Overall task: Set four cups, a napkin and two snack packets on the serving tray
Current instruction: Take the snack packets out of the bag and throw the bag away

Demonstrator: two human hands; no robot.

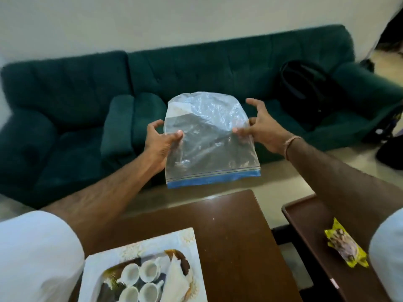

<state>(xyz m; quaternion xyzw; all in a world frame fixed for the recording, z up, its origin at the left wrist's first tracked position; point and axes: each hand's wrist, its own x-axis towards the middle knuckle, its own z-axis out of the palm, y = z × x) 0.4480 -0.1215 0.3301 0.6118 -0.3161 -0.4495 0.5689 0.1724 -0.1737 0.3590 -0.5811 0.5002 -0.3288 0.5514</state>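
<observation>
Holding a clear zip bag [209, 138] up at twelve o'clock over the green sofa [87, 94], you pinch its sides: left hand [160, 140] thumb closed on the left edge, right hand [257, 125] gripping the right edge, other fingers spread. Bag looks empty, blue seal hanging downward.

Head view, seven o'clock: serving tray [189, 238] on the brown table [235, 236] carries four white cups [141, 282], all empty, and a folded napkin [176, 282] just beside them. No packets on it. Step in hand, by my reading: the snacks. One yellow snack packet [345, 245] lies at four o'clock on the side table [305, 225]; the second isn't visible. Next move calls for freeing a hand and reaching right.
</observation>
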